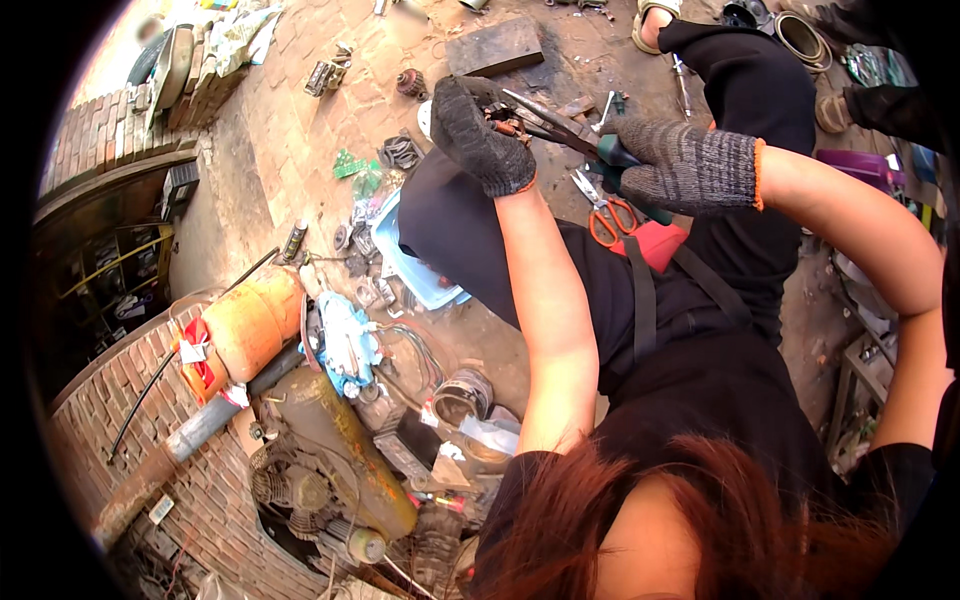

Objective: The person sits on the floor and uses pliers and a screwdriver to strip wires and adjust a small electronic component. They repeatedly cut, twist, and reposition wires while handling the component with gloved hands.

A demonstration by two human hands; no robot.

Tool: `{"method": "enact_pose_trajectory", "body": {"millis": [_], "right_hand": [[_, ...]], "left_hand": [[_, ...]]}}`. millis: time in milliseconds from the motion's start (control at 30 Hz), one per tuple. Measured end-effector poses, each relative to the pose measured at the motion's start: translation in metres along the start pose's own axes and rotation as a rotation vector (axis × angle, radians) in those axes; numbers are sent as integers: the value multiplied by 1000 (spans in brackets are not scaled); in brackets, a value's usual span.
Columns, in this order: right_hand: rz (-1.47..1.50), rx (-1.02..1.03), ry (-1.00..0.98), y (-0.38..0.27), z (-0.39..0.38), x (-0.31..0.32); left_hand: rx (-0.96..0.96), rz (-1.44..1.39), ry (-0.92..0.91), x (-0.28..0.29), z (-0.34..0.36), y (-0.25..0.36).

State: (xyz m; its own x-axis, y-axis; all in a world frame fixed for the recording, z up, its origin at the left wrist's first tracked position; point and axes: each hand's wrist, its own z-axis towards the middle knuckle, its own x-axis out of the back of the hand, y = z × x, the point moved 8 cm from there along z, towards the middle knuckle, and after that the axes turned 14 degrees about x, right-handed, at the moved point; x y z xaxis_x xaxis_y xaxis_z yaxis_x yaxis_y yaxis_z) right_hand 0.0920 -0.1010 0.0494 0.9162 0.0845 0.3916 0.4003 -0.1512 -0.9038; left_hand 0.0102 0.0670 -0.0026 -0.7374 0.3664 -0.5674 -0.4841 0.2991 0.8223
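Note:
My left hand [478, 135], in a dark grey knitted glove, is closed around a small dark metal part with copper-coloured pieces [510, 125]. Most of that part is hidden by the glove. In a grey glove with an orange cuff, my right hand [688, 165] grips the green-and-black handles of metal shears [560, 122]. The shears' long blades are spread and reach left to the part; whether they touch it I cannot tell. Below the handles, orange-handled scissors [607, 215] stand point up beside a red piece [657, 243] at my lap.
A dark metal block [495, 47] lies on the brick floor ahead. Left of my knee are a light blue basin [410, 262] and scattered metal parts. An orange gas cylinder [248, 322] and a rusty yellow cylinder [345, 445] lie at lower left. Another person's dark-clothed leg [885, 105] shows at far right.

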Motion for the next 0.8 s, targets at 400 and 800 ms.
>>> {"method": "enact_pose_trajectory", "body": {"millis": [400,800], "right_hand": [[-377,117,-61,-4,7,-4],[172,-24,-102,-12,-4,-14]], "left_hand": [[0,173,14,-13,7,7],[-238,471,-50,-14,-7,2]]}}
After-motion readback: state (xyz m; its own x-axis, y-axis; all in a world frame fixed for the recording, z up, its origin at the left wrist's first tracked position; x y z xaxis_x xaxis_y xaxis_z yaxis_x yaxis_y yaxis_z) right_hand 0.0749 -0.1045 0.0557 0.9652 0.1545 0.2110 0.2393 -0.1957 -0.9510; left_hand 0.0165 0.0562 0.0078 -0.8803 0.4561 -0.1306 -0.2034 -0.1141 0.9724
